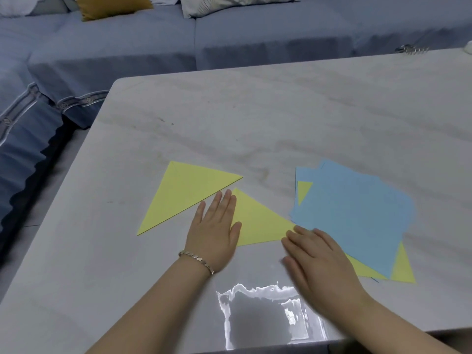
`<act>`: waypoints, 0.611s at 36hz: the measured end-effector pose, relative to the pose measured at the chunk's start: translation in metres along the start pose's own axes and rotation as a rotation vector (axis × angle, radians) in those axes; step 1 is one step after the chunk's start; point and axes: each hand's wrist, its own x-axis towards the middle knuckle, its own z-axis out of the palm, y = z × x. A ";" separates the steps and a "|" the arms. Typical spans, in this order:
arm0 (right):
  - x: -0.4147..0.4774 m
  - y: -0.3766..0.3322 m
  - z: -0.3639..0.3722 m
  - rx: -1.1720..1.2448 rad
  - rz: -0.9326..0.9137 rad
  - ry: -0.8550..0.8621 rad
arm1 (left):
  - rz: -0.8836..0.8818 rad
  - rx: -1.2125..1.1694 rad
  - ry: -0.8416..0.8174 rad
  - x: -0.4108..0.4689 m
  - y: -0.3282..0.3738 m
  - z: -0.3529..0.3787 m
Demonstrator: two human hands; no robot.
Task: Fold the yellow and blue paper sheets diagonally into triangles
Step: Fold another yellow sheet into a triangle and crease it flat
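- Well, one yellow triangle [184, 195] lies folded left of centre on the marble table [255, 111]
- Second yellow triangle [260, 223] sits just beside it, left hand [213, 231] pressing it flat, fingers straight and together
- Right hand [321, 261], blurred, fingers laid out flat, touches its right corner and grips nothing
- Blue sheets [357, 218] at right look unfolded, with yellow paper [403, 270] peeking from beneath, so I'd judge most folding remains

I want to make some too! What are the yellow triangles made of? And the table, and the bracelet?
Yellow triangles: thin matte paper, it seems; they lie flat with sharp straight edges.
Table: looks like polished marble or a stone-look slab; grey veins and a bright mirror-like glare near the front edge.
Bracelet: probably metal; small shiny gold-toned links.
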 end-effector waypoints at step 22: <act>0.020 0.048 -0.031 0.141 0.436 -0.078 | -0.571 -0.081 -0.153 0.004 0.024 -0.047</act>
